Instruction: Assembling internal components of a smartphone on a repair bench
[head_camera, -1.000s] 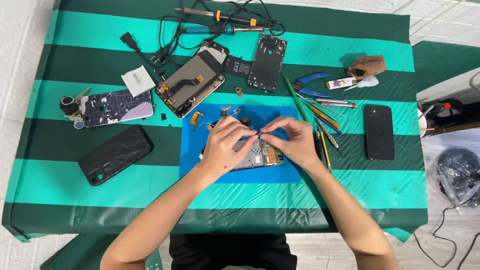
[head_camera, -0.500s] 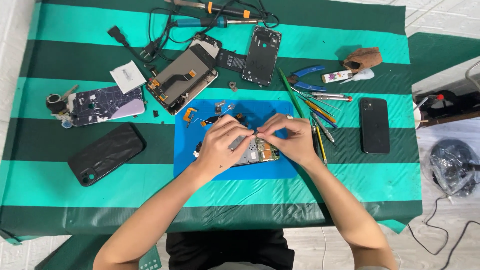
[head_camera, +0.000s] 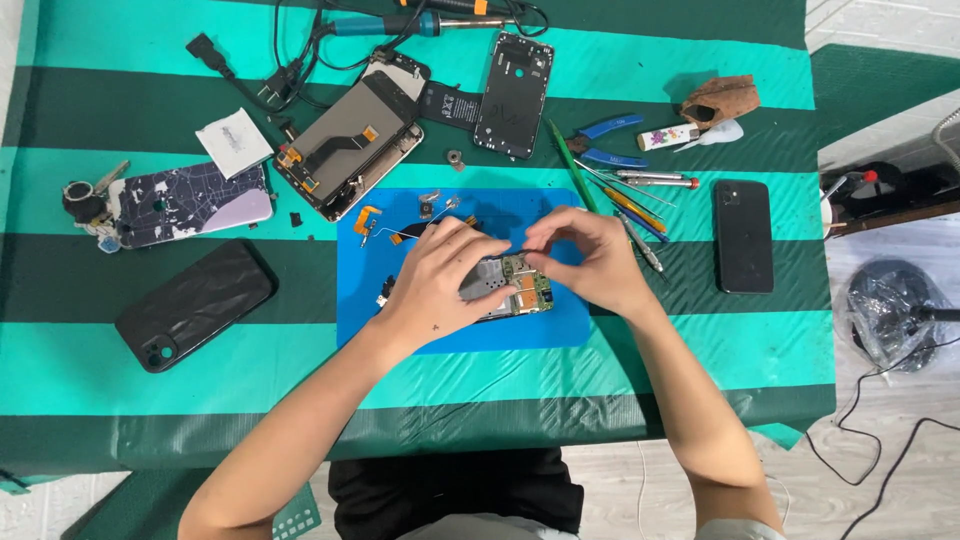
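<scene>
The left hand (head_camera: 440, 280) lies flat over an opened phone (head_camera: 505, 290) that rests on the blue work mat (head_camera: 560, 325), near the middle of the counter (head_camera: 640, 370). Its fingers (head_camera: 480, 262) are spread and press on the phone body, so they hold it down. The right hand (head_camera: 590, 255) comes from the other side; its fingers are pinched narrow just above the green circuit board of the phone, but I cannot tell if something small is between them.

Some small loose parts (head_camera: 430, 205) lie on the upper-left part of the mat. Behind the mat there is a dismantled screen assembly (head_camera: 345, 145) and a black phone frame (head_camera: 513, 95), and further back a blue soldering iron (head_camera: 400, 25). On the left side lie a black phone (head_camera: 195, 303) face down and a cracked back cover (head_camera: 190, 203). To the right of the mat there are several screwdrivers (head_camera: 640, 210), blue pliers (head_camera: 610, 140) and 1 more black phone (head_camera: 744, 235).
</scene>
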